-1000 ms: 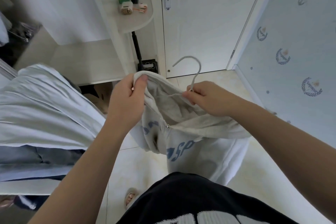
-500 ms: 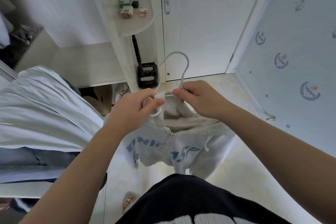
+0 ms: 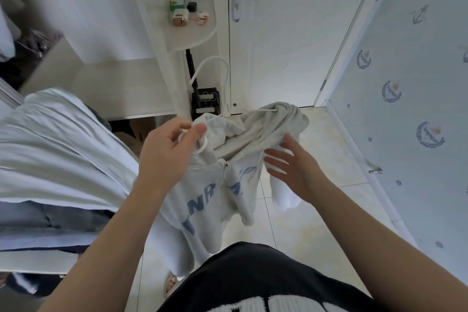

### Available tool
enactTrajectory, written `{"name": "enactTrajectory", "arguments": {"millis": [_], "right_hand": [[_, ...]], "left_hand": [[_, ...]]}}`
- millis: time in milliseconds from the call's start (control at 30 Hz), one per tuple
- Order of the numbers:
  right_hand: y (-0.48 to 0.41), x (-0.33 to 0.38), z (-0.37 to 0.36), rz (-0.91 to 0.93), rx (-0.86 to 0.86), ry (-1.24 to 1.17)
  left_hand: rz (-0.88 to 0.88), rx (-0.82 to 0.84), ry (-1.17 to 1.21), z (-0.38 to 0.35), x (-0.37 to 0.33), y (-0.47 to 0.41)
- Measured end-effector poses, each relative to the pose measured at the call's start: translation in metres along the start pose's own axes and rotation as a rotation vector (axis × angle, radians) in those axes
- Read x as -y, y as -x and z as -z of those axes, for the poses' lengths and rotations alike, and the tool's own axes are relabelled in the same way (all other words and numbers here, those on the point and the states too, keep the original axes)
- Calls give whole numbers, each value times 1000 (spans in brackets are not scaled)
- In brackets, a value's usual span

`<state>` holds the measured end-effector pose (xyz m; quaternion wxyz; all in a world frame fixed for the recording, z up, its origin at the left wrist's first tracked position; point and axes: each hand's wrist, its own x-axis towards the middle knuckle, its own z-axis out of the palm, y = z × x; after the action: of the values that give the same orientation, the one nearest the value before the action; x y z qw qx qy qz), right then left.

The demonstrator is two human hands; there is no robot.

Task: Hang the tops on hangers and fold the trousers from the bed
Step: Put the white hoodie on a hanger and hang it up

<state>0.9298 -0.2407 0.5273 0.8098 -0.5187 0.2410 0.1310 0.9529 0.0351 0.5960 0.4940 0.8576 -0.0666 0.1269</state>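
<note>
The soft, floppy hoodie (image 3: 210, 192) and hanger (image 3: 212, 58) are pinched by the left hand (image 3: 167, 152). The right hand (image 3: 291, 162) is spread wide. The shoulders are best gripped.

Bed (image 3: 27, 262): pale blue garment (image 3: 53, 149) lying over darker blue clothing (image 3: 50, 218).

Hoodie (image 3: 215, 185) and hanger (image 3: 211, 58) in left hand (image 3: 167, 152)
</note>
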Motion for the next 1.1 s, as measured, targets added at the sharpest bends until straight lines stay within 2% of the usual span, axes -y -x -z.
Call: {"name": "enactTrajectory", "arguments": {"millis": [67, 167, 267, 400, 467, 500, 567, 633, 667, 733, 800, 900, 1033, 1100], "right_hand": [[-9, 10, -7, 23, 54, -119], [-21, 27, -9, 70, -18, -273], [-31, 43, -2, 47, -86, -294], [-34, 61, -3, 26, -314, -59], [-27, 79, -16, 133, -388, 91], [-21, 88, -26, 245, -400, 190], [2, 100, -51, 514, -318, 430], [30, 104, -72, 699, -94, 684], [41, 105, -78, 735, 7, 810], [50, 110, -77, 772, 84, 1051], [53, 119, -72, 719, 183, 1251], [48, 112, -72, 582, 397, 1372], [40, 95, -84, 804, 328, 1299], [39, 96, -89, 829, 296, 1228]], "left_hand": [[-6, 36, 3, 0, 1, 4], [-7, 58, 9, 2, 5, 6], [-23, 106, -27, 4, 7, 8], [-67, 197, -183, 3, 9, 12], [-79, 259, -297, -4, 9, 14], [-76, 275, -342, -8, 7, 15], [-56, 250, -386, -15, 4, 13], [-60, 156, -339, -14, 2, 7], [-71, 108, -296, -10, 2, 4], [-104, 44, -177, 2, 0, -3], [-141, 9, -58, 12, -4, -8], [-174, 26, 8, 19, -12, -15], [-197, 86, -83, 12, -17, -19], [-227, 97, -159, 10, -17, -20]]}}
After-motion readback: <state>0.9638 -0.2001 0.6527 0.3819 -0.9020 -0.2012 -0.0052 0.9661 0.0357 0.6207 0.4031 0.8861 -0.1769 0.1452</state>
